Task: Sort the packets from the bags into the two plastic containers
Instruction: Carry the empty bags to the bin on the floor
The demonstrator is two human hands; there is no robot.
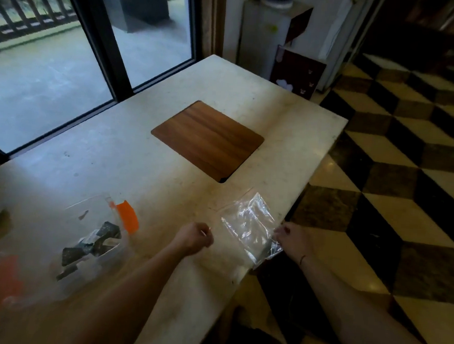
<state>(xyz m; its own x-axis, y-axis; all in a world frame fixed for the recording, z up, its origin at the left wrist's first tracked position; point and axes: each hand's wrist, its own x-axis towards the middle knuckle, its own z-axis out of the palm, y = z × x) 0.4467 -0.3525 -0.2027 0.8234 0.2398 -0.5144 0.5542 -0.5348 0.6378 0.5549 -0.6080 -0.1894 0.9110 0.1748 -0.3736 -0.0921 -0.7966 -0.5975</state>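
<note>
The clear plastic bag (pixel 251 227) lies crumpled at the desk (pixel 140 165) edge, its corner pinched in the right hand (pixel 290 236) while the left hand (pixel 195 236) is fisted, seemingly empty; it looks feather-light, limp and slippery, best gripped by its rim.

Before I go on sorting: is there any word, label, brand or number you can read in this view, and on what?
None can be read.
Dark packets in the clear container: any print is too blurred.
Orange packet: no legible text.
Clear bag in the right hand: no print visible.
</note>
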